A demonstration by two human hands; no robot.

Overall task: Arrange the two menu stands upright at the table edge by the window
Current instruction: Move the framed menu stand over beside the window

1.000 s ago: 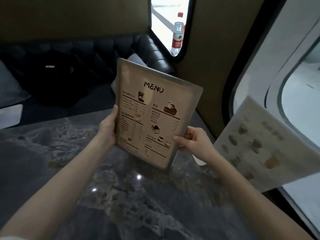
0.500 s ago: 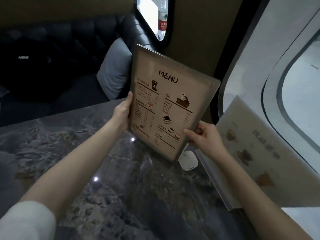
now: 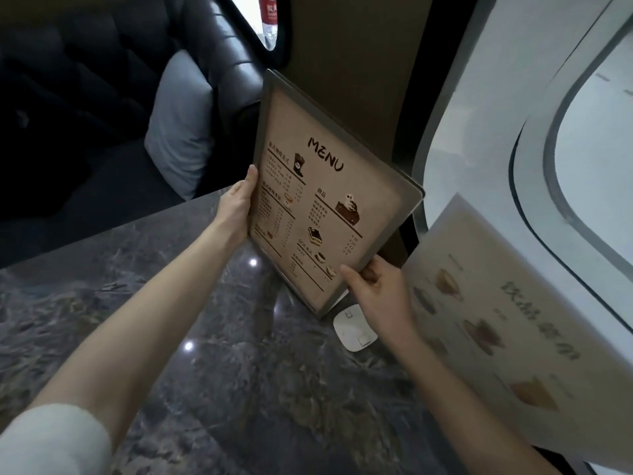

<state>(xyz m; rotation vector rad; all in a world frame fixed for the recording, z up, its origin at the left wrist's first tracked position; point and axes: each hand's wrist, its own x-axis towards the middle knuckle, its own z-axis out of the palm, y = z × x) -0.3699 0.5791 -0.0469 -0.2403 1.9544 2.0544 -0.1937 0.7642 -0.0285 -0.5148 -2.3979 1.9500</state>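
Observation:
I hold a beige menu stand (image 3: 329, 186) headed "MENU" in both hands, tilted, above the far right corner of the dark marble table (image 3: 239, 371). My left hand (image 3: 238, 204) grips its left edge and my right hand (image 3: 375, 286) grips its lower right corner. Its bottom corner hangs just above the tabletop. A second, paler menu stand (image 3: 496, 330) with drink pictures stands upright along the table edge by the window (image 3: 599, 149), right of my right forearm.
A small white rounded device (image 3: 354, 329) lies on the table under the held menu. A dark tufted sofa (image 3: 102, 80) with a grey cushion (image 3: 181, 121) is beyond the table. A water bottle (image 3: 269, 18) stands on a ledge at the top.
Both hands have carried the MENU stand farther right and away from me, toward the window corner. The view has swung right, so the pale stand now fills more of the right side.

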